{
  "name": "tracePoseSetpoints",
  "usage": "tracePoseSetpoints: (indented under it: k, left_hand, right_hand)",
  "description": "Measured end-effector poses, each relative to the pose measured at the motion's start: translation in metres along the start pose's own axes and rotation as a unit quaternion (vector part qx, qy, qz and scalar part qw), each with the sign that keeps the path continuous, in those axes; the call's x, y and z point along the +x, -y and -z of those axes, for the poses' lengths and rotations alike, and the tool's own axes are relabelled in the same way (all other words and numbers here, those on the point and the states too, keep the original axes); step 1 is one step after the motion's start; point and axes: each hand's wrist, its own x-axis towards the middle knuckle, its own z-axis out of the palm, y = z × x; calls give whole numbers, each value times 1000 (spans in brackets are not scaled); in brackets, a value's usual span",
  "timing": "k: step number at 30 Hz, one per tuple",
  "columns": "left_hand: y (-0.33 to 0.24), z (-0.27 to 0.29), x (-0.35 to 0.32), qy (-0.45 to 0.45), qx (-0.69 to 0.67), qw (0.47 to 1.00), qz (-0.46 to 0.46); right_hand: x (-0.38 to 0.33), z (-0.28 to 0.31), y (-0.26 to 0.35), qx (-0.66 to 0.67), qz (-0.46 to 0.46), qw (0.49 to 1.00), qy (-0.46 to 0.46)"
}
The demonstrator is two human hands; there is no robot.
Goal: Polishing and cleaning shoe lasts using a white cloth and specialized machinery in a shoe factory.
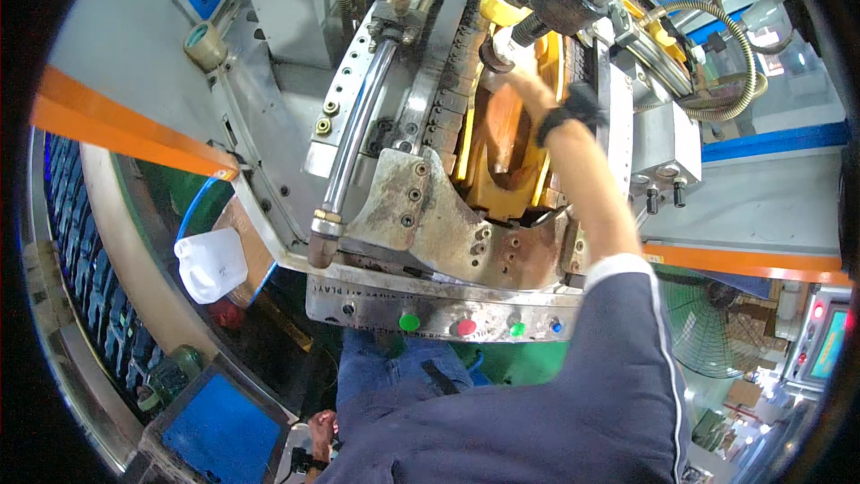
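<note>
Here's the right hand (527,90), the nearer one, over the far end of the yellow mould (502,202), which stretches near to far, the left hand (321,433) well apart, near left; whether either grips anything, I can't tell.

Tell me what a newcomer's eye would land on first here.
Probably the bright yellow frame in the middle of the machine, with the person's right hand stretched over its upper part. Next come the green, red and blue push buttons along the front panel, then the white plastic jug at the left.
</note>
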Motion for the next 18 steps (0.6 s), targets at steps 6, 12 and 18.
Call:
tracePoseSetpoints:
  k: [6, 12, 18]
  left_hand:
    - [34, 15, 26, 65, 112, 970, -205]
    - [8, 18, 16, -35, 20, 998, 49]
    - [-1, 3, 14, 40, 14, 975, -220]
  right_hand:
    - [-42, -10, -25, -55, 54, 936, 343]
    - [-19, -17, -13, -70, 61, 993, 73]
    - [-48, 15, 30, -184, 73, 897, 395]
